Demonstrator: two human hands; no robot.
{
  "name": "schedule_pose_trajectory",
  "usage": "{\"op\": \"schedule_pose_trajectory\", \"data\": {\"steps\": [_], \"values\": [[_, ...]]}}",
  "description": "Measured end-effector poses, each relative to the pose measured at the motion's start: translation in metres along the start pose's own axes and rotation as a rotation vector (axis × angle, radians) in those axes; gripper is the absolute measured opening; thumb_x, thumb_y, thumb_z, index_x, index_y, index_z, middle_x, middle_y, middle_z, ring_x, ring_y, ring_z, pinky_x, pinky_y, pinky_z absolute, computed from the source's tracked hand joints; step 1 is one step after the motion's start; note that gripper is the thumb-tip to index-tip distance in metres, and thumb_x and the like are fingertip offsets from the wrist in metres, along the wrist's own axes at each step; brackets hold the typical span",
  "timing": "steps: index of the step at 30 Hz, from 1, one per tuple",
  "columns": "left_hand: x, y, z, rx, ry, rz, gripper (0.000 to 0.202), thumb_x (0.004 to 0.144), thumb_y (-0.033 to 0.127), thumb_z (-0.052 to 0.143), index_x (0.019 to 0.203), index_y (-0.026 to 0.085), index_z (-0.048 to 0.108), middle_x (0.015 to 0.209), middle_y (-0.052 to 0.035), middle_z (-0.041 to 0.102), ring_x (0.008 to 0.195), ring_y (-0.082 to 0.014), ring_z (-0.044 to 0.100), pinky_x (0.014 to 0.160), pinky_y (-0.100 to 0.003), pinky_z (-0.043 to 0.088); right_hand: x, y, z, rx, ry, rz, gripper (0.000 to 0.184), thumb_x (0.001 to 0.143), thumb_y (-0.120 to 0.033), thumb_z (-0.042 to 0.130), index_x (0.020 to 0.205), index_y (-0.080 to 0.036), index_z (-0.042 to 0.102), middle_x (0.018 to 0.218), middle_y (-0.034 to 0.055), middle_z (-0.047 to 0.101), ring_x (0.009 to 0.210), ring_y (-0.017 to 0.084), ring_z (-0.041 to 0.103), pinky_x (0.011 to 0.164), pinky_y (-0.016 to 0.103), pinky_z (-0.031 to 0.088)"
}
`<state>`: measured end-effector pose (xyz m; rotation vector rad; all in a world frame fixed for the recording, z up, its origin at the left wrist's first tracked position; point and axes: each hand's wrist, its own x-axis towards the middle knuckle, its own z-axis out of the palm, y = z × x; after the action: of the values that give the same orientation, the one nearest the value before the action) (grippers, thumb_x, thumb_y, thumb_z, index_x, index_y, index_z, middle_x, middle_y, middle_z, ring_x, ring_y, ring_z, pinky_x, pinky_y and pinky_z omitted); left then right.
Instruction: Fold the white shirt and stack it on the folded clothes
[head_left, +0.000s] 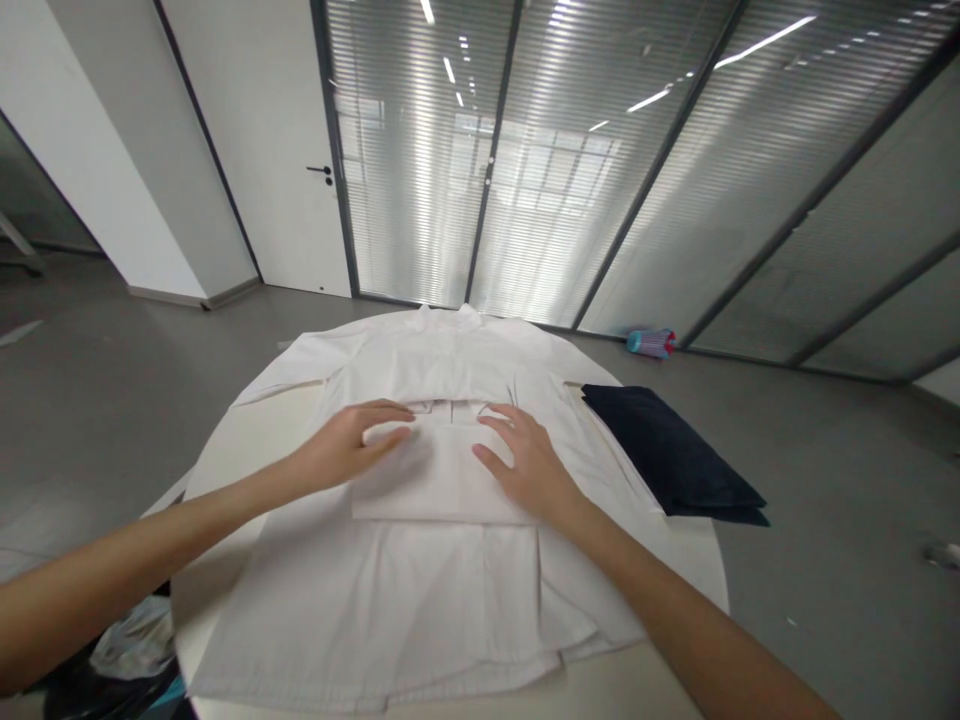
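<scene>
A white button-up shirt (442, 600) lies spread on a round white table (637, 680), its collar (447, 322) toward the far side and its hem along the near side. A rectangular folded panel (439, 480) of the same white cloth sits at the shirt's middle, with soft creases around it. The left hand (349, 447) rests on the panel's left part, fingers together and slightly curved. The right hand (529, 465) rests on its right part, fingers spread. Both hands are open, touching the cloth without gripping it. A folded navy cloth (671, 450) lies just right of the shirt, on the table. Beyond the table, a blue-and-red bottle (651, 343) lies on the grey floor (825, 500) beside a glass partition with blinds (585, 170).
</scene>
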<state>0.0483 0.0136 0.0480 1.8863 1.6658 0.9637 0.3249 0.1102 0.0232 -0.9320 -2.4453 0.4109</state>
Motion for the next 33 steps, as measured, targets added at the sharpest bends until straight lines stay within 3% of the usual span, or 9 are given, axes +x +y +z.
{"op": "schedule_pose_trajectory", "data": {"steps": [5, 8, 10, 15, 18, 20, 24, 30, 33], "values": [[0.010, -0.029, 0.056, 0.186, -0.292, 0.245, 0.073, 0.093, 0.058, 0.056, 0.156, 0.027, 0.036, 0.164, -0.0093, 0.027, 0.152, -0.0341, 0.018, 0.124, -0.053, 0.009, -0.001, 0.003, 0.038, -0.054, -0.308, -0.055, 0.073, 0.098, -0.065, 0.037, 0.157, -0.021, 0.035, 0.164, 0.0133, 0.023, 0.153, 0.034, 0.014, 0.122, 0.056, 0.015], [0.007, -0.041, 0.060, 0.203, -0.333, 0.265, 0.067, 0.096, 0.055, 0.052, 0.156, 0.029, 0.035, 0.164, -0.0084, 0.027, 0.151, -0.0323, 0.022, 0.123, -0.051, 0.013, -0.008, 0.011, 0.044, -0.042, -0.339, -0.071, 0.074, 0.098, -0.066, 0.036, 0.157, -0.020, 0.034, 0.165, 0.0137, 0.022, 0.153, 0.034, 0.013, 0.122, 0.056, 0.014], [0.012, -0.043, 0.051, 0.165, -0.221, 0.266, 0.058, 0.095, 0.052, 0.055, 0.148, 0.028, 0.049, 0.157, -0.0108, 0.040, 0.146, -0.0319, 0.034, 0.121, -0.047, 0.023, -0.003, 0.017, 0.037, 0.019, -0.275, -0.075, 0.066, 0.099, -0.062, 0.040, 0.151, -0.022, 0.044, 0.161, 0.0140, 0.032, 0.150, 0.032, 0.024, 0.121, 0.052, 0.021], [0.049, -0.057, 0.013, 0.111, 0.266, -0.132, 0.051, 0.089, 0.054, 0.060, 0.128, 0.022, 0.061, 0.105, -0.0108, 0.065, 0.096, -0.0262, 0.066, 0.092, -0.040, 0.051, 0.042, 0.044, 0.011, 0.083, 0.089, 0.189, 0.040, 0.099, -0.039, 0.046, 0.128, -0.018, 0.061, 0.122, 0.0165, 0.062, 0.116, 0.029, 0.060, 0.105, 0.044, 0.042], [0.074, -0.075, -0.001, -0.167, 0.164, -0.458, 0.069, 0.081, 0.054, 0.070, 0.136, 0.017, 0.051, 0.075, -0.0035, 0.065, 0.064, -0.0206, 0.064, 0.065, -0.031, 0.054, 0.070, 0.064, 0.007, 0.147, 0.077, 0.435, 0.031, 0.094, -0.035, 0.056, 0.115, -0.014, 0.066, 0.093, 0.0144, 0.069, 0.102, 0.032, 0.065, 0.100, 0.044, 0.042], [0.084, -0.083, -0.004, -0.345, 0.089, -0.531, 0.079, 0.079, 0.048, 0.074, 0.143, 0.014, 0.042, 0.068, -0.0017, 0.064, 0.059, -0.0194, 0.063, 0.057, -0.028, 0.052, 0.083, 0.073, 0.009, 0.232, 0.073, 0.521, 0.018, 0.092, -0.031, 0.060, 0.100, -0.017, 0.069, 0.075, 0.0088, 0.067, 0.094, 0.029, 0.066, 0.098, 0.041, 0.042], [0.092, -0.083, -0.004, -0.543, 0.082, -0.532, 0.085, 0.080, 0.031, 0.078, 0.150, 0.017, 0.032, 0.073, -0.0019, 0.066, 0.060, -0.0162, 0.063, 0.054, -0.024, 0.053, 0.096, 0.076, 0.014, 0.374, 0.097, 0.627, 0.021, 0.091, -0.024, 0.059, 0.071, -0.020, 0.062, 0.056, 0.0006, 0.056, 0.066, 0.020, 0.061, 0.076, 0.031, 0.047], [0.098, -0.074, 0.003, -1.066, 0.000, -0.641, 0.054, 0.081, 0.021, 0.076, 0.130, 0.012, 0.054, 0.118, -0.0155, 0.066, 0.090, -0.0234, 0.072, 0.079, -0.037, 0.065, 0.104, 0.061, 0.012, 1.008, 0.028, 0.910, 0.039, 0.101, -0.035, 0.050, 0.065, -0.019, 0.050, 0.049, -0.0028, 0.049, 0.040, 0.010, 0.045, 0.041, 0.023, 0.038], [0.096, -0.075, 0.013, -1.030, 0.147, -0.657, 0.082, 0.074, 0.017, 0.083, 0.144, 0.021, 0.040, 0.131, -0.0156, 0.059, 0.090, -0.0251, 0.073, 0.077, -0.042, 0.066, 0.103, 0.056, 0.011, 0.998, -0.061, 0.933, 0.032, 0.101, -0.033, 0.053, 0.074, -0.016, 0.055, 0.054, 0.0002, 0.058, 0.043, 0.012, 0.055, 0.041, 0.022, 0.043]]}}
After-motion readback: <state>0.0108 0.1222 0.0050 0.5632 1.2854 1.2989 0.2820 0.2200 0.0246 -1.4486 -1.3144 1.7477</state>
